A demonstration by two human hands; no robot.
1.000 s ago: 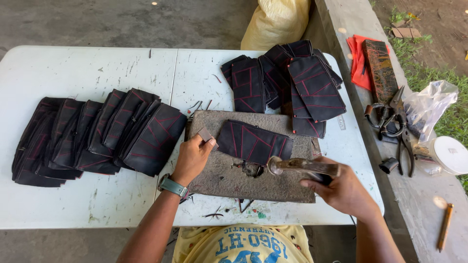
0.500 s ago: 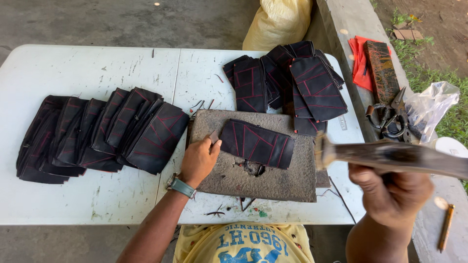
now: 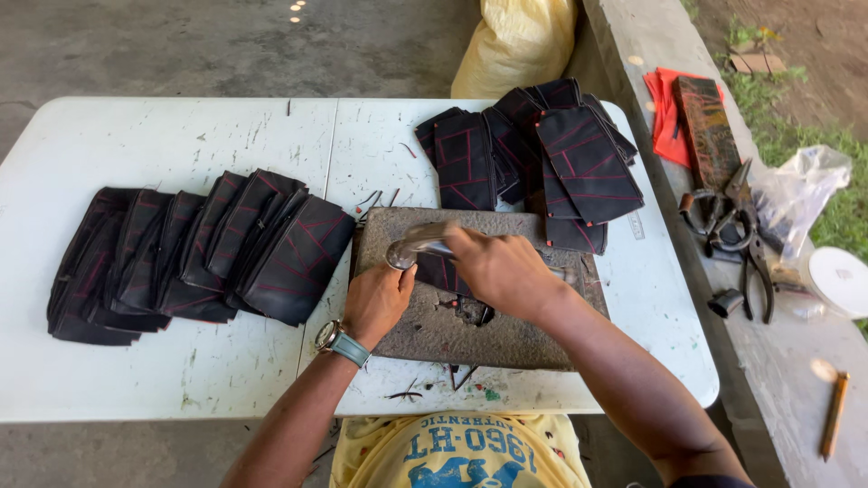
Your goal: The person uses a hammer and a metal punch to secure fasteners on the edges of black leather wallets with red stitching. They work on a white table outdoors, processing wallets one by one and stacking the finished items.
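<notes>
shirt: yellow, blue print | left wrist: watch (image 3: 341, 342), teal strap, metal case | arms: bare, sleeveless
</notes>
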